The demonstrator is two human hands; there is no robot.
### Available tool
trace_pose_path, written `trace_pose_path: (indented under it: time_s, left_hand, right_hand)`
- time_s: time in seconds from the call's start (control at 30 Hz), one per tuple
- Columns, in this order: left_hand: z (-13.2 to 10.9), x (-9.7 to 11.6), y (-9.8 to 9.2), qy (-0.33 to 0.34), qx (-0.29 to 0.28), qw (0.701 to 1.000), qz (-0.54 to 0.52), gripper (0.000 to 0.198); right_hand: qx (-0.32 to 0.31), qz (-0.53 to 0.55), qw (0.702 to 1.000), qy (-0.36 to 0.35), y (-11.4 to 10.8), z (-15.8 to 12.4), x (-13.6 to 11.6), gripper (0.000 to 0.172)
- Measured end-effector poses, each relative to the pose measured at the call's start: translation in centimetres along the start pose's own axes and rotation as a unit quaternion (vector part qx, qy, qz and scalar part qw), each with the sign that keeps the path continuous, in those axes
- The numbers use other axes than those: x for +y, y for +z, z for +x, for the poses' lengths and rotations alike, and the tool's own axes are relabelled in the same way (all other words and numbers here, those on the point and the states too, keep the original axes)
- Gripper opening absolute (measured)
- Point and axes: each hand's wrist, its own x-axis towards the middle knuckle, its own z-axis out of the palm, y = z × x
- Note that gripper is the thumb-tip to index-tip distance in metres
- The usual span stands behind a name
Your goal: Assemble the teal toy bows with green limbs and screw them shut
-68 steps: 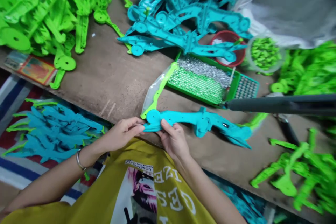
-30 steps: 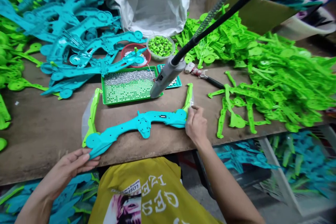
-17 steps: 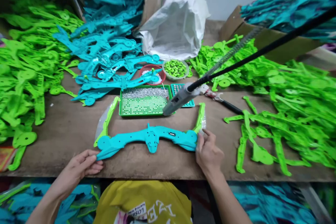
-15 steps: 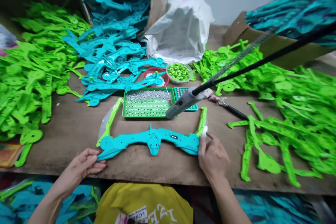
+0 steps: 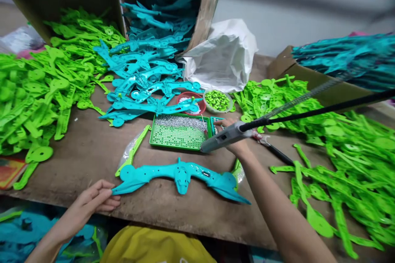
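Observation:
A teal plastic bow-shaped part lies flat near the front edge of the wooden table. My left hand rests at the table's edge, its fingers closed lightly on the part's pointed left tip. My right hand reaches over the part's right end to a small teal tray, just behind the hanging grey power screwdriver. The tool hides most of its fingers. A green limb piece in a clear bag lies at the part's left end, and another green piece shows under my right forearm.
A green tray of screws, a red bowl and a clear bowl of green bits stand behind the part. Green parts are heaped on the left and on the right; teal parts spill from a box. A black-handled tool lies to the right.
My right hand let go of the part's right end and moved back to the small tray by the screwdriver. My left hand stays on the left tip. The view tilted up.

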Motion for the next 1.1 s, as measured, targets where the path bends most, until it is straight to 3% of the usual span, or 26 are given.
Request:
trace_pose_path:
  time_s: [0.07, 0.17, 0.4, 0.5, 0.57, 0.63, 0.7, 0.77, 0.8, 0.83, 0.9, 0.97, 1.03, 1.1]
  left_hand:
    - [0.0, -0.2, -0.2, 0.006, -0.007, 1.0, -0.025, 0.047]
    - [0.1, -0.3, -0.6, -0.001, -0.033, 0.999, -0.032, 0.043]
    - [0.2, -0.3, -0.6, -0.001, -0.045, 0.999, -0.028, 0.045]
    - [0.1, -0.4, -1.1, -0.006, -0.016, 1.0, 0.022, 0.062]
    - [-0.3, -0.3, -2.0, 0.002, 0.013, 0.993, 0.114, 0.062]
    - [-0.9, 0.1, -2.7, 0.03, 0.081, 0.966, 0.243, 0.051]
    - [-1.5, 1.0, -2.2, 0.098, 0.19, 0.915, 0.343, 0.041]
    - [-2.0, 2.1, 0.1, 0.216, 0.279, 0.862, 0.364, 0.034]
    - [-2.1, 2.7, 1.9, 0.285, 0.299, 0.834, 0.367, 0.031]
    - [-2.0, 3.3, 4.0, 0.355, 0.284, 0.809, 0.372, 0.026]
    - [-1.4, 4.2, 8.8, 0.464, 0.175, 0.783, 0.376, 0.013]
    - [-0.3, 4.8, 13.5, 0.559, 0.069, 0.753, 0.34, 0.015]
    - [1.2, 5.1, 17.1, 0.59, 0.02, 0.735, 0.333, 0.026]
    - [2.6, 5.2, 19.5, 0.595, -0.023, 0.727, 0.341, 0.028]
  right_hand:
    - [-0.045, -0.056, 0.997, -0.006, 0.9, 2.4, -0.6, 0.029]
    - [-0.066, -0.083, 0.994, -0.004, 1.8, 4.3, -1.5, 0.029]
    - [-0.056, -0.117, 0.992, -0.01, 2.0, 5.1, -2.9, 0.027]
    - [-0.041, -0.11, 0.992, -0.048, 1.4, 5.0, -3.4, 0.021]
    - [-0.034, -0.082, 0.995, -0.036, 0.8, 4.6, -3.3, 0.018]
    - [-0.025, -0.048, 0.998, 0.009, 0.4, 3.6, -2.9, 0.017]
    - [-0.001, -0.003, 0.998, 0.061, -0.1, 2.0, -2.2, 0.015]
    - [0.033, 0.039, 0.994, 0.094, -0.7, -0.6, -1.6, 0.01]
    - [0.054, 0.067, 0.991, 0.106, -1.2, -2.2, -1.5, 0.007]
    - [0.075, 0.099, 0.986, 0.111, -1.6, -3.9, -1.5, 0.006]
    - [0.099, 0.177, 0.975, 0.087, -2.5, -7.6, -2.0, 0.007]
    - [0.096, 0.247, 0.964, 0.012, -3.1, -11.0, -3.1, 0.006]
    - [0.079, 0.293, 0.952, -0.047, -3.2, -13.4, -4.2, 0.005]
    - [0.072, 0.314, 0.945, -0.058, -2.8, -14.9, -5.1, 0.005]
